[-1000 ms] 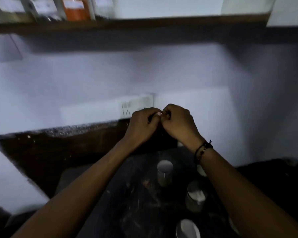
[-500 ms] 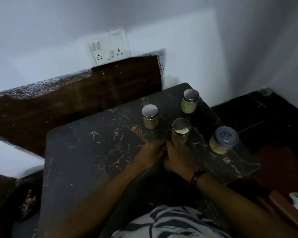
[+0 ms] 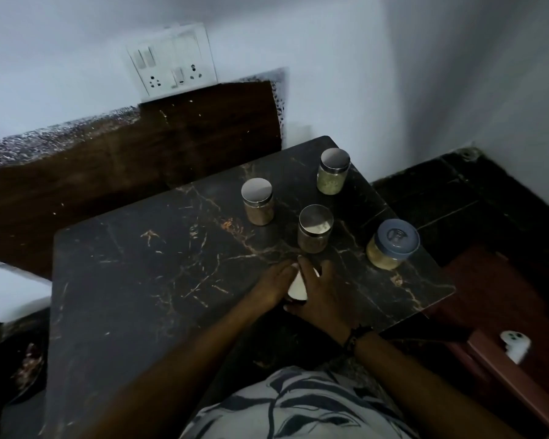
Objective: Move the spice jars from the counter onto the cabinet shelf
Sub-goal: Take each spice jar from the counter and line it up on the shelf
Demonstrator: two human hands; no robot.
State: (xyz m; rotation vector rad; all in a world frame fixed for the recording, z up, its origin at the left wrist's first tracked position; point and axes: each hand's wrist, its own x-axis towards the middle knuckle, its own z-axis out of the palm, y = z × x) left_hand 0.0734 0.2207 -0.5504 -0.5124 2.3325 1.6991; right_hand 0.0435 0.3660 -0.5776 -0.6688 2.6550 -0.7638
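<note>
On the dark marble counter stand three glass spice jars with steel lids: a brownish one, a greenish one at the back, and one just beyond my hands. A wider jar with a blue lid sits near the right edge. My left hand and my right hand wrap around a near jar whose pale lid shows between them. The cabinet shelf is out of view.
A white switch and socket plate is on the wall above a dark wooden backboard. To the right the counter ends over a dark floor and a reddish wooden piece with a small white object.
The view has dropped from the shelf and wall down to the counter. My hands came down from near the socket and now close around the nearest jar.
</note>
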